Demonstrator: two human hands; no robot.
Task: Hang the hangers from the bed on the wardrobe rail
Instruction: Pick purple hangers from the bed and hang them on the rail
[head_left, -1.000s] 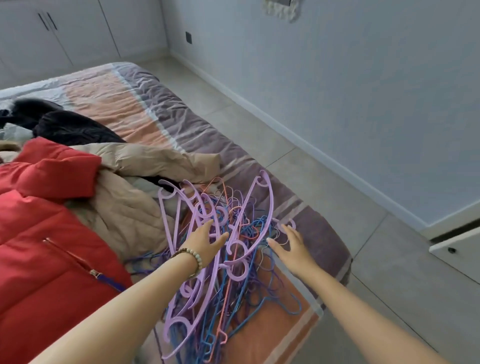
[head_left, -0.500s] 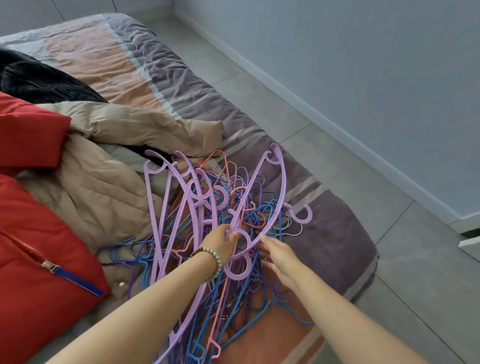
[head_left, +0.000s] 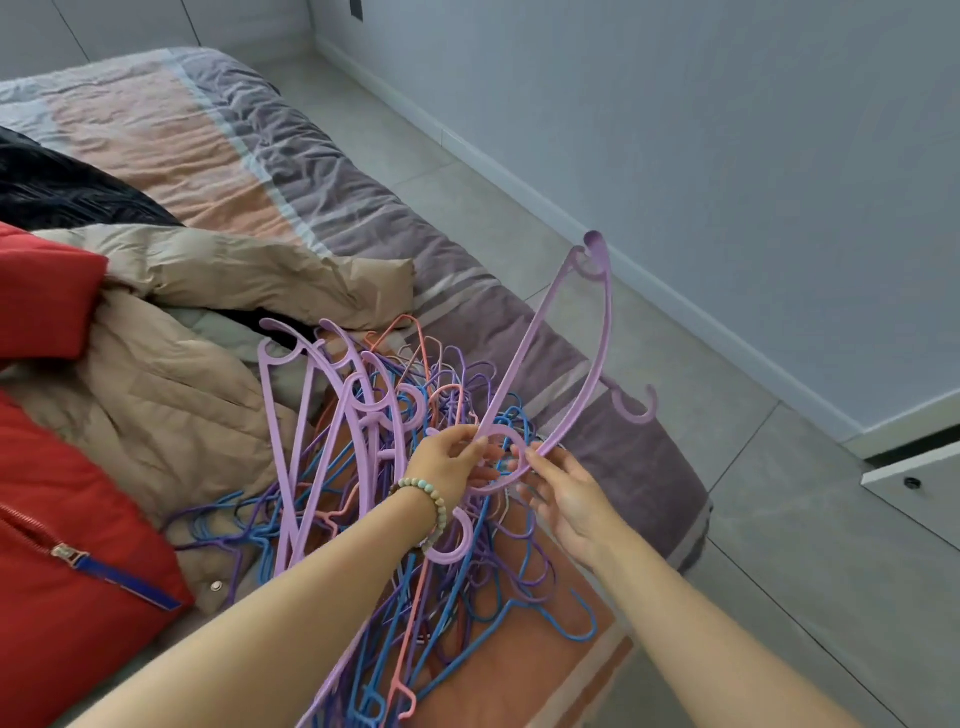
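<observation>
A tangled heap of hangers (head_left: 363, 467), lilac plastic ones and thin blue, purple and pink wire ones, lies on the near corner of the bed (head_left: 322, 182). One lilac plastic hanger (head_left: 597, 332) is raised out of the heap, tilting up to the right. My left hand (head_left: 452, 462), with a bead bracelet on the wrist, pinches it near its round hook. My right hand (head_left: 561, 488) touches the same hanger's lower arm from the right, fingers loosely spread. The wardrobe rail is out of sight.
A red padded jacket (head_left: 62, 519), a beige coat (head_left: 171, 374) and a black garment (head_left: 62, 192) lie on the bed to the left. Grey tiled floor (head_left: 701, 389) runs along the wall on the right. A white drawer front (head_left: 914, 488) juts in at the right edge.
Both hands moved in from over the pile onto one lilac hanger. That hanger has been lifted and swung up to the right, clear of the heap.
</observation>
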